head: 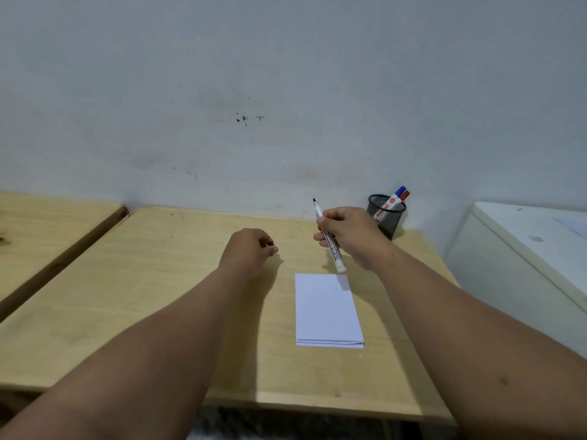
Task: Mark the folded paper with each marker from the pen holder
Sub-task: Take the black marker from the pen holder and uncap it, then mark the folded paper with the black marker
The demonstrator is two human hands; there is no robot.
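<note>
Wooden desk (190,296), mesh pen holder (388,217), two markers (397,200)

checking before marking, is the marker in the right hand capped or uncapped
Uncapped: the marker in the right hand shows a bare dark tip pointing up.

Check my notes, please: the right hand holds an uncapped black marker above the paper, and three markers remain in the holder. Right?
Not quite: the head view shows two markers in the holder, one blue-capped and one red-capped, not three. The rest stands: the right hand holds the uncapped black marker above the paper.
</note>
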